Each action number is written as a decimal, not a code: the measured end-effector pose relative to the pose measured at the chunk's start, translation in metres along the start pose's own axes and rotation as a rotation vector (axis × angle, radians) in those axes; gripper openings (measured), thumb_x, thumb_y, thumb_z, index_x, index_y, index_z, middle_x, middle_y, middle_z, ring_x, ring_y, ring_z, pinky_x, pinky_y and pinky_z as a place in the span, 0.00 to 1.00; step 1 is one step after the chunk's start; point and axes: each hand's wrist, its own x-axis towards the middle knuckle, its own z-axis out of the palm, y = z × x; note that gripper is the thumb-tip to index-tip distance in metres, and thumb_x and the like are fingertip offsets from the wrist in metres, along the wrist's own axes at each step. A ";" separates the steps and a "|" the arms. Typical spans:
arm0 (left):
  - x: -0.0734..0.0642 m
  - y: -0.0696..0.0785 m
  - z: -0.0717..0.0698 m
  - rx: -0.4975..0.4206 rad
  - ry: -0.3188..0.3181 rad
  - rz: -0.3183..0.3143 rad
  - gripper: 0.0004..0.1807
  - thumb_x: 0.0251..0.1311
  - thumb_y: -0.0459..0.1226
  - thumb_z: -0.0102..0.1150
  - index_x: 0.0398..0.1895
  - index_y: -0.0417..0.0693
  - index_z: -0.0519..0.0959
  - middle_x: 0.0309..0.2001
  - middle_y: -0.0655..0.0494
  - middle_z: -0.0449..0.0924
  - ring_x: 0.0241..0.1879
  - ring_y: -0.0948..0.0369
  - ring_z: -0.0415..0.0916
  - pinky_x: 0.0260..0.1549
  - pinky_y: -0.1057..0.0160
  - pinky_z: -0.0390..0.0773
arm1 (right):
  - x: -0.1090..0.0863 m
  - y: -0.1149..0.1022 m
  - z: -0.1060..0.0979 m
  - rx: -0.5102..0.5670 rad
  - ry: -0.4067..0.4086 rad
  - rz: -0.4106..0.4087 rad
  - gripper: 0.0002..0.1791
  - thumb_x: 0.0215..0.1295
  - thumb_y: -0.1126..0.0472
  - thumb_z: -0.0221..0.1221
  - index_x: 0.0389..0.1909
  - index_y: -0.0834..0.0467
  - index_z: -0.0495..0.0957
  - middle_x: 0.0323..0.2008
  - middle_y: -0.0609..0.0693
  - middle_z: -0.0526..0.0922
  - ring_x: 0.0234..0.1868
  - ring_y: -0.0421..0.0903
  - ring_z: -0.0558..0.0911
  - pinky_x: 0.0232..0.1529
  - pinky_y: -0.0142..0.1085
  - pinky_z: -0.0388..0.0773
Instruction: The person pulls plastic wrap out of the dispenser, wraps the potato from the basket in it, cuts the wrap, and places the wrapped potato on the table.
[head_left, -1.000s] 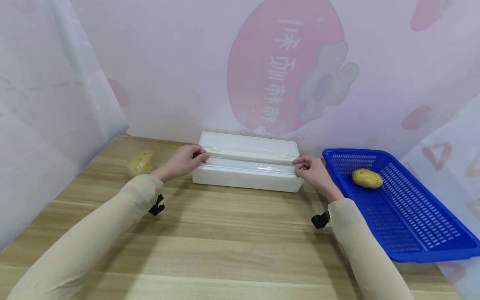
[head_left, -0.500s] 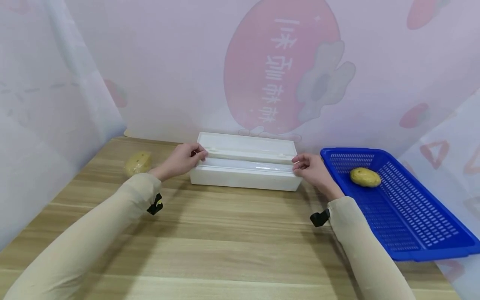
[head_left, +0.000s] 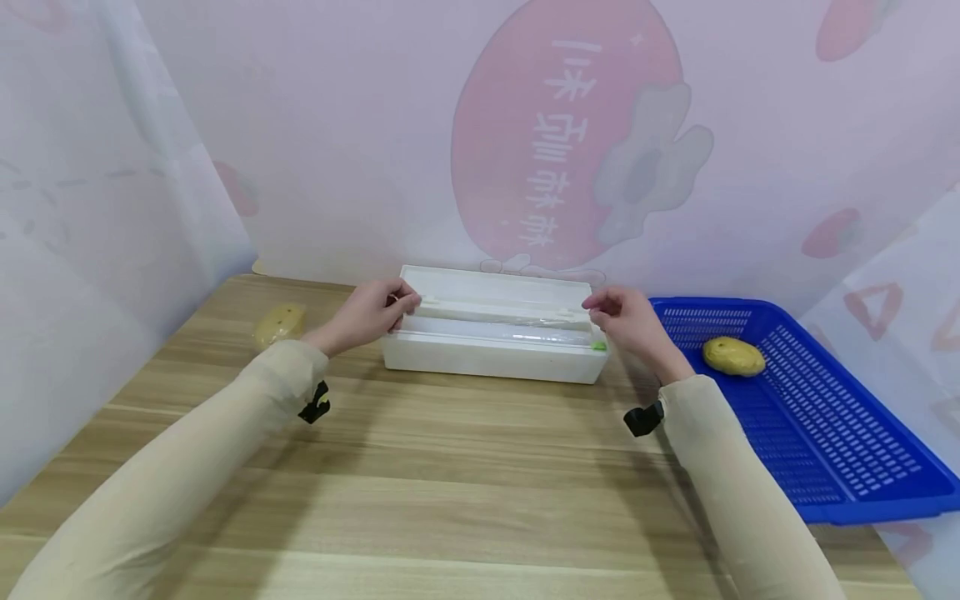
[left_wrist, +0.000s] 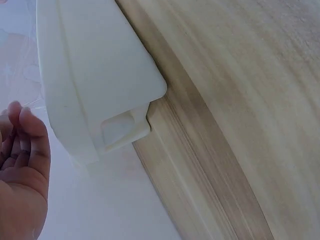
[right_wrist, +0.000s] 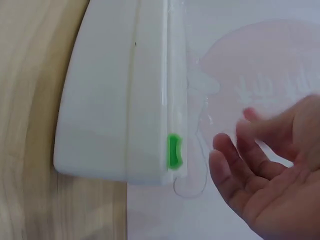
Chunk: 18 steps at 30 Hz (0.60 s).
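Observation:
A white cling film dispenser box (head_left: 491,360) stands at the back of the table with its lid (head_left: 495,286) raised. Inside lies a shiny roll of clear film. A sheet of cling film (right_wrist: 209,117) stretches up from the box, hard to see. At the box's left end my left hand (head_left: 369,315) pinches the film between thumb and fingers; creases run to the fingertips in the left wrist view. My right hand (head_left: 632,327) pinches it at the right end, above the box's edge. A green slider (right_wrist: 174,151) sits on the box's right end.
To the left, a potato (head_left: 280,325) in clear film lies on the wooden table (head_left: 465,500). A blue perforated basket (head_left: 870,510) on the right holds another potato (head_left: 733,357). Behind the box hangs a printed pink cloth (head_left: 337,150).
Both hands have risen slightly from the box's front edge, the right one more, lifting the film. The green slider has come into sight in the head view.

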 end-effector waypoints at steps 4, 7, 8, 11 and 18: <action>0.001 -0.001 -0.002 -0.035 -0.009 -0.001 0.14 0.74 0.40 0.51 0.39 0.36 0.78 0.26 0.47 0.76 0.24 0.53 0.74 0.25 0.60 0.79 | 0.002 0.004 0.001 -0.065 -0.061 0.028 0.23 0.64 0.62 0.65 0.57 0.69 0.76 0.47 0.63 0.80 0.47 0.55 0.76 0.48 0.46 0.74; 0.002 -0.002 -0.003 -0.056 -0.019 0.003 0.14 0.73 0.39 0.52 0.39 0.34 0.77 0.27 0.46 0.77 0.26 0.53 0.76 0.28 0.60 0.81 | 0.005 0.011 0.005 -0.124 -0.057 0.061 0.25 0.62 0.57 0.68 0.56 0.68 0.78 0.46 0.61 0.81 0.46 0.53 0.76 0.46 0.45 0.74; 0.002 -0.003 -0.003 -0.060 -0.024 0.006 0.14 0.73 0.39 0.52 0.38 0.34 0.77 0.27 0.46 0.77 0.27 0.53 0.77 0.29 0.60 0.82 | 0.006 0.013 0.006 -0.136 -0.043 0.064 0.23 0.62 0.56 0.68 0.53 0.67 0.80 0.44 0.60 0.82 0.44 0.53 0.77 0.44 0.44 0.75; 0.002 -0.004 -0.005 -0.068 -0.047 0.024 0.12 0.73 0.36 0.53 0.40 0.32 0.77 0.29 0.46 0.78 0.29 0.53 0.79 0.30 0.60 0.82 | 0.008 0.016 0.008 -0.150 0.020 0.062 0.14 0.64 0.58 0.66 0.44 0.65 0.85 0.39 0.57 0.85 0.39 0.51 0.79 0.38 0.41 0.75; 0.002 -0.003 -0.010 0.013 -0.057 0.074 0.06 0.69 0.31 0.57 0.42 0.35 0.80 0.31 0.49 0.81 0.30 0.56 0.80 0.31 0.61 0.81 | 0.009 0.012 0.009 -0.127 0.128 0.040 0.10 0.65 0.59 0.64 0.38 0.63 0.87 0.35 0.56 0.86 0.35 0.49 0.82 0.34 0.39 0.75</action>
